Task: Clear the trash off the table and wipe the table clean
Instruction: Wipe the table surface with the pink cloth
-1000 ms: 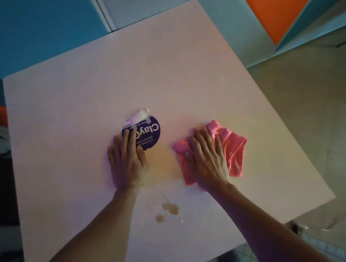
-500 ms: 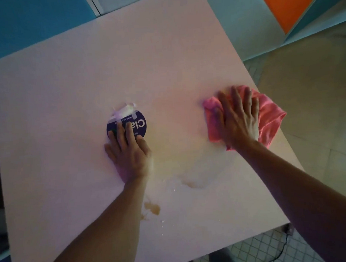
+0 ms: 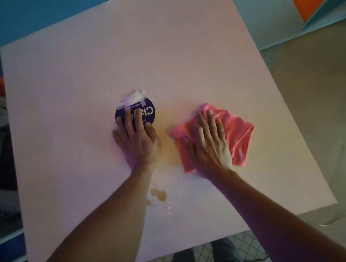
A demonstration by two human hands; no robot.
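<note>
Your right hand (image 3: 208, 142), flat and spread on the cloth (image 3: 238, 134), has swept back from the right edge to mid-tabletop (image 3: 82, 75) while your left hand (image 3: 138, 141) still presses the disc (image 3: 147, 110) flat, fingers straight; brown spill (image 3: 159, 195) remains unwiped.

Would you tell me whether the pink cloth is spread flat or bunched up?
Bunched: the pink cloth shows folds and overlapping layers under the flat right hand.

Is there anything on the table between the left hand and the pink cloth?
In the head view, nothing solid: only a faint yellowish smear on the table between the left hand and the pink cloth. The brown spill lies nearer the person.
</note>
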